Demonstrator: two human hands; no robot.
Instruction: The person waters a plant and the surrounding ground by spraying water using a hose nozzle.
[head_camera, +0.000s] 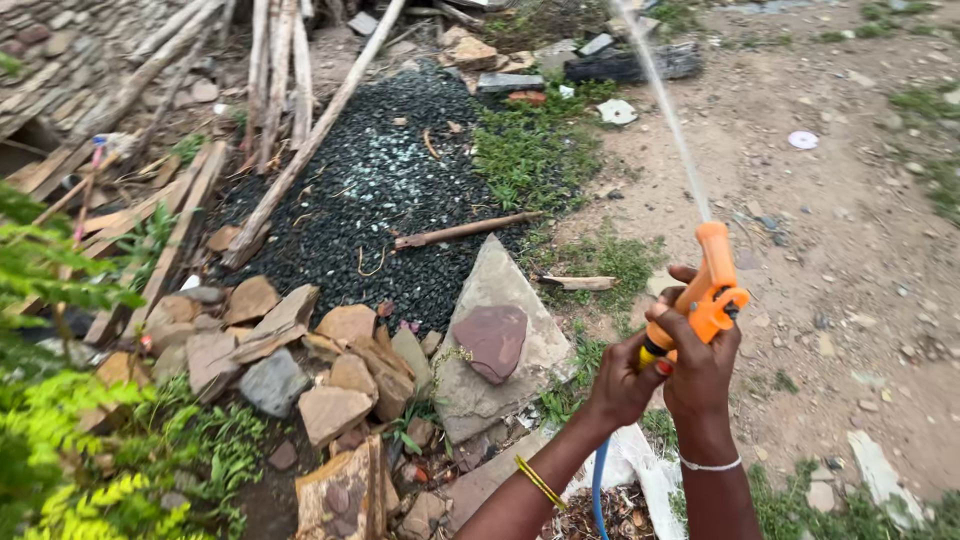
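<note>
Head view: both hands wrapped round orange spray nozzle (708, 290). Right hand (702, 365) clamped on upper handle, fingers curled over trigger area. Left hand (625, 385) closed just below, on yellow-tipped base, touching right hand. Nozzle barrel sticks up and forward beyond knuckles, tilted. Thin water jet (662, 100) leaves tip, running up and away. Blue hose (598, 485) drops below left wrist; joint probably at nozzle base, hidden by palm. Stone pile (330, 370) well left of grip, dark gravel heap (380, 180) beyond.
</note>
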